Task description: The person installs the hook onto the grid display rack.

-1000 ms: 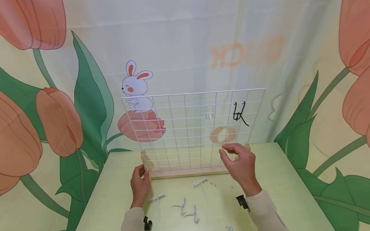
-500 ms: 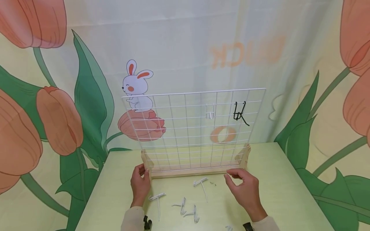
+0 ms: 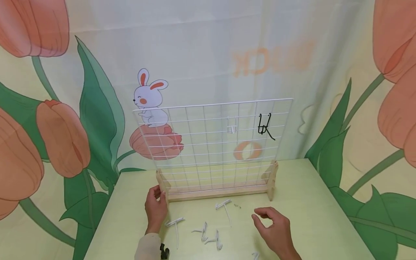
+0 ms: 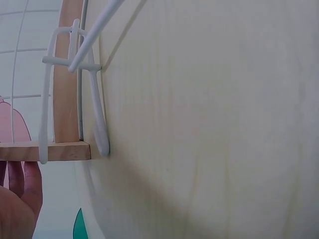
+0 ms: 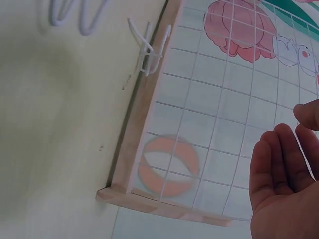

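We see the grid (image 3: 207, 144) in the stand (image 3: 216, 193) on the table (image 3: 302, 202) | curtain (image 3: 201, 54) behind | two hung hooks (image 3: 262, 129) on the grid's upper right | loose hooks (image 3: 176, 221) before the stand | left hand (image 3: 155, 210) at the stand's left end | right hand (image 3: 274, 227) right of the loose hooks

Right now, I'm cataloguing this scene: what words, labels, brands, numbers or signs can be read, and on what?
"DUCK", perhaps, reversed: faded orange lettering on the backdrop, too blurred to be sure.
Orange ring on the backdrop: letter O or picture, I cannot tell.
Stand, grid, hooks: no readable text.
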Demonstrator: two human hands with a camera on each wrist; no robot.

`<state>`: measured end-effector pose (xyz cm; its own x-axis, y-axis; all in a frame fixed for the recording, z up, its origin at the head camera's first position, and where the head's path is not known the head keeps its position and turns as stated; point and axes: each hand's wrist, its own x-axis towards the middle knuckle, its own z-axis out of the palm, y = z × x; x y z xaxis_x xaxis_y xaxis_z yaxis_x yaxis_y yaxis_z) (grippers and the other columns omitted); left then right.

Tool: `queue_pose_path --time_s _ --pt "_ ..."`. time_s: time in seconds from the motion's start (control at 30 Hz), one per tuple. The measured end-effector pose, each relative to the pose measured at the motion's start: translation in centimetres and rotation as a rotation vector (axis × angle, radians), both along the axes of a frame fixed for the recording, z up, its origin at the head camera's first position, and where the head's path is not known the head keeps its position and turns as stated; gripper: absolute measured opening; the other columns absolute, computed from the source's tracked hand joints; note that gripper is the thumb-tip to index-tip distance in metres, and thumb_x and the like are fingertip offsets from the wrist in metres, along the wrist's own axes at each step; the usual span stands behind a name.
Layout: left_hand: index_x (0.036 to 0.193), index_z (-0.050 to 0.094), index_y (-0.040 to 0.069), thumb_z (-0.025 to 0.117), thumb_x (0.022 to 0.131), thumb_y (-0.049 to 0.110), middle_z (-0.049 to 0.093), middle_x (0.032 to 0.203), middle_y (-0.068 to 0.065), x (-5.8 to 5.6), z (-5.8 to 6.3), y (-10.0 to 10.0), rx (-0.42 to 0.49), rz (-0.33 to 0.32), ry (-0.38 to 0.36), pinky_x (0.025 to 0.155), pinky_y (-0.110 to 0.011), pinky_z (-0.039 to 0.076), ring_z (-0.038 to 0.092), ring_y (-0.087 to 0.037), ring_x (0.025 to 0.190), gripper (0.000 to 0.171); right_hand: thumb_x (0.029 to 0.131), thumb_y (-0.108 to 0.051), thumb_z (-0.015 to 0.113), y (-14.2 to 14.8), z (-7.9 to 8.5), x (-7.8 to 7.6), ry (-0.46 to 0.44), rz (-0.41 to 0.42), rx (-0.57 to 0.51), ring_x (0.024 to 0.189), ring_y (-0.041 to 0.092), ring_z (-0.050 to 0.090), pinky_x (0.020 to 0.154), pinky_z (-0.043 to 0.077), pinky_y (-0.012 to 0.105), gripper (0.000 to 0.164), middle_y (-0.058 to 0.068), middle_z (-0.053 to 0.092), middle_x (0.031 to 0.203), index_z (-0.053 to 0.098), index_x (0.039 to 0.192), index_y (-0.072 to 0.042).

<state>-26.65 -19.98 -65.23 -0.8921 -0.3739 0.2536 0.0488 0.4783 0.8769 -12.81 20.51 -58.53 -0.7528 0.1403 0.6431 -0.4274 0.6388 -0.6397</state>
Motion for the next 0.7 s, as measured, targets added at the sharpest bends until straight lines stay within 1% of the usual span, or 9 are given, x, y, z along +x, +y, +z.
queue_pose_path --time_s 0.13,0.27,0.37,0.43,0.53,0.63,0.7 --pt "0.137 0.057 0.005 0.062 0.107 0.013 0.067 0.132 -0.017 0.1 0.0 -0.2 0.010 0.001 -0.008 0.100 -0.054 0.059 0.067 -0.036 0.123 0.031 0.074 0.000 0.093 0.2 -0.9 0.6 -0.032 -0.014 0.009 0.077 0.006 0.072 0.075 0.055 0.011 0.034 -0.012 0.078 0.092 0.079 0.093 -0.024" --pt "0.138 0.057 0.005 0.062 0.107 0.012 0.068 0.131 -0.017 0.1 -0.1 -0.3 0.003 0.000 -0.003 0.099 -0.054 0.060 0.067 -0.035 0.122 0.032 0.073 -0.003 0.094 0.3 -2.0 1.5 -0.107 -0.042 0.016 0.076 0.007 0.071 0.072 0.055 0.012 0.034 -0.014 0.077 0.089 0.079 0.093 -0.025" --pt "0.136 0.058 0.004 0.063 0.106 0.011 0.069 0.130 -0.018 0.0 -0.2 -0.2 0.004 0.002 0.013 0.098 -0.055 0.060 0.068 -0.035 0.120 0.031 0.075 -0.005 0.094 0.2 -2.9 2.1 -0.199 -0.048 0.008 0.076 0.011 0.073 0.070 0.059 0.018 0.032 -0.011 0.078 0.089 0.079 0.094 -0.026" --pt "0.136 0.058 0.004 0.062 0.106 0.010 0.069 0.129 -0.018 0.0 -0.1 -0.2 0.008 -0.001 0.020 0.097 -0.055 0.060 0.068 -0.036 0.120 0.030 0.076 -0.006 0.094 0.1 -3.5 2.5 -0.266 -0.056 0.003 0.077 0.012 0.074 0.070 0.062 0.024 0.031 -0.009 0.078 0.088 0.079 0.094 -0.026" --pt "0.135 0.058 0.004 0.062 0.106 0.010 0.069 0.128 -0.019 0.0 -0.1 0.0 0.012 -0.004 0.028 0.097 -0.055 0.060 0.069 -0.037 0.119 0.030 0.077 -0.007 0.093 0.0 -4.1 3.1 -0.349 -0.067 0.007 0.079 0.014 0.074 0.070 0.064 0.030 0.026 -0.005 0.078 0.089 0.080 0.095 -0.022" --pt "0.135 0.059 0.004 0.063 0.106 0.010 0.069 0.126 -0.018 0.0 0.0 0.0 -0.010 -0.005 0.035 0.095 -0.055 0.061 0.069 -0.036 0.118 0.029 0.079 -0.011 0.092 -0.1 -4.6 3.8 -0.461 -0.095 0.034 0.079 0.010 0.073 0.069 0.062 0.026 0.021 -0.005 0.077 0.090 0.080 0.096 -0.018" --pt "0.134 0.059 0.004 0.063 0.106 0.009 0.069 0.125 -0.019 0.0 0.0 0.0 -0.020 -0.008 0.043 0.094 -0.055 0.061 0.070 -0.036 0.116 0.029 0.081 -0.014 0.091 0.0 -4.8 4.3 -0.556 -0.104 0.025 0.082 0.008 0.072 0.070 0.061 0.022 0.020 -0.005 0.077 0.091 0.081 0.098 -0.016"
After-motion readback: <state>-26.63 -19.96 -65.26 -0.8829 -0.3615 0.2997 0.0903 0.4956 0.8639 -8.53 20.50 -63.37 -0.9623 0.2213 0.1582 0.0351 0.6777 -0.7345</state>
